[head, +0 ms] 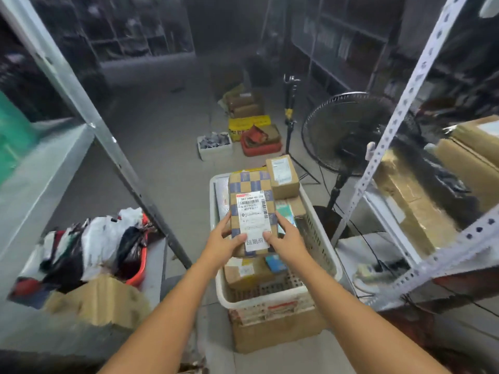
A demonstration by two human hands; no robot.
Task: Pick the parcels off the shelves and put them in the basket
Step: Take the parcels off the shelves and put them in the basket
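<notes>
A brown parcel with blue checks and a white label [252, 203] hangs over the white basket [321, 255]. My left hand [222, 244] grips its near left edge, thumb on top. My right hand [286, 241] grips its near right edge the same way. Inside the basket lie several parcels: a small brown box [282, 175] at the far end, a flat brown box [247, 271] near me and a small blue pack [275, 263]. The basket stands on a cardboard box [272, 333]. More brown parcels [410, 201] sit on the right shelf.
Metal shelving [388, 141] flanks the aisle on both sides. The left shelf holds bagged parcels in a red tub [108, 244] and cardboard [102, 300]. A black standing fan [348, 133] is right of the basket. Crates and boxes [253, 130] stand further down the floor.
</notes>
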